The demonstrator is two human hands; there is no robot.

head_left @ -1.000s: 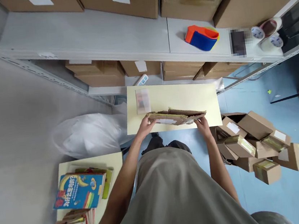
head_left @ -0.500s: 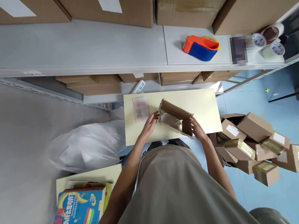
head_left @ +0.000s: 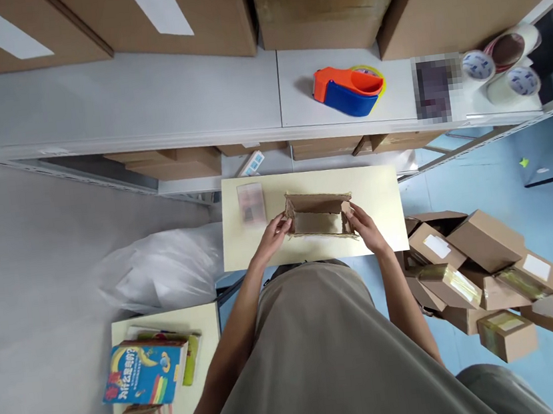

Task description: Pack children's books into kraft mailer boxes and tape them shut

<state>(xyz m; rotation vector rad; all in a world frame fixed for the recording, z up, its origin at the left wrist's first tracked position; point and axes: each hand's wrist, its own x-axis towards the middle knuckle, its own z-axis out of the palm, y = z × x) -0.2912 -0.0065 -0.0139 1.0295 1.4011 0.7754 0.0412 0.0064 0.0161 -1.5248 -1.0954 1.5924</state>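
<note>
A brown cardboard box (head_left: pixel 318 214) stands opened into a rectangular tube on the pale yellow table (head_left: pixel 380 194), its hollow inside facing me. My left hand (head_left: pixel 275 230) grips the box's left end with curled fingers. My right hand (head_left: pixel 362 225) holds its right end the same way. A small blurred card (head_left: pixel 250 203) lies on the table just left of the box.
A grey shelf (head_left: pixel 143 109) beyond the table carries an orange and blue tape dispenser (head_left: pixel 346 87), tape rolls (head_left: pixel 504 65) and large cartons. Several taped small boxes (head_left: pixel 486 275) are piled on the blue floor at right. Books (head_left: pixel 145 371) sit on a low table at left, beside a white bag (head_left: pixel 163 268).
The cardboard was a flat folded piece held at both ends; it has been opened up into a squared box shape and now rests squarely on the table.
</note>
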